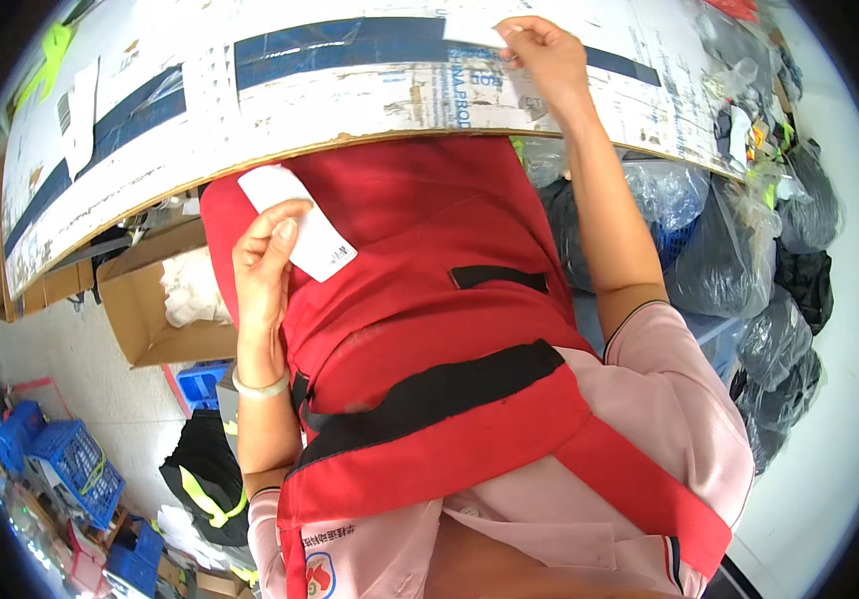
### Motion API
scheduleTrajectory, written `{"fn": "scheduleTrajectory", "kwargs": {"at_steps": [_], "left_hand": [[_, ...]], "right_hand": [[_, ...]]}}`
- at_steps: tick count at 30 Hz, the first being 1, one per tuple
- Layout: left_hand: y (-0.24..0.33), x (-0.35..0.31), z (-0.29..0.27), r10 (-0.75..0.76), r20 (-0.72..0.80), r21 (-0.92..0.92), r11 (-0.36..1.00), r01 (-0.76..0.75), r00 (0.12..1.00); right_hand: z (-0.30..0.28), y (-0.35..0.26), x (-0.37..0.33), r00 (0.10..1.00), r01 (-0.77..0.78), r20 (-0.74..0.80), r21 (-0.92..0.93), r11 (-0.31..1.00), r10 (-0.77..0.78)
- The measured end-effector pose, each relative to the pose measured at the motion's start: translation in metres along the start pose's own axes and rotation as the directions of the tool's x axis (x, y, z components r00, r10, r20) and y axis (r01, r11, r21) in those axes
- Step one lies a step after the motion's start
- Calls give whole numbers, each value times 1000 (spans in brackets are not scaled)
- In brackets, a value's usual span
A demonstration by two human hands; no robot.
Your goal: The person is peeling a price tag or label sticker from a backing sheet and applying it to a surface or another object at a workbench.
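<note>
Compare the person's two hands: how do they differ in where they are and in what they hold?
The left hand is raised close to the body, over the red apron; the right hand is stretched out onto the taped cardboard board.
The left hand holds a white card between thumb and fingers; the right hand pinches something small and pale at the board's surface.
The left wrist wears a pale band; the right wrist is bare.
Both grips are closed.
</note>
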State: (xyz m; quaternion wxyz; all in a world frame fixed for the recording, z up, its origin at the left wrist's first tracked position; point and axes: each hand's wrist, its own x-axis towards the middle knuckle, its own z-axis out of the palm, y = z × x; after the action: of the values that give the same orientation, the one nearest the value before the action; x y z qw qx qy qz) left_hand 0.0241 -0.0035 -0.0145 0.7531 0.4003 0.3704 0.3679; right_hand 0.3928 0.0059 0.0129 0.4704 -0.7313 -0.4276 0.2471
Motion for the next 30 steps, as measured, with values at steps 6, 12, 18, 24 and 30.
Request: {"fn": "scheduleTrajectory", "kwargs": {"at_steps": [6,12,18,24,30], "left_hand": [[-4,-6,6,-106,-52,116,987,111,993],[-9,1,8,-55,-28,79,995,57,998],[-7,-2,3,-16,8,52,999,15,1000],[-7,-5,-7,-69,34,149,987,63,997],[-8,-3,-5,-92,56,177,981,81,994]], "right_hand": [[4,9,-8,910,274,-140,-501,821,-389],[85,-53,-106,457,-56,889,54,997,-23],[113,-49,-120,613,-356,788,218,909,51],[116,-55,-116,736,-54,674,159,986,-69],[114,-52,-112,717,19,679,206,978,-157]]}}
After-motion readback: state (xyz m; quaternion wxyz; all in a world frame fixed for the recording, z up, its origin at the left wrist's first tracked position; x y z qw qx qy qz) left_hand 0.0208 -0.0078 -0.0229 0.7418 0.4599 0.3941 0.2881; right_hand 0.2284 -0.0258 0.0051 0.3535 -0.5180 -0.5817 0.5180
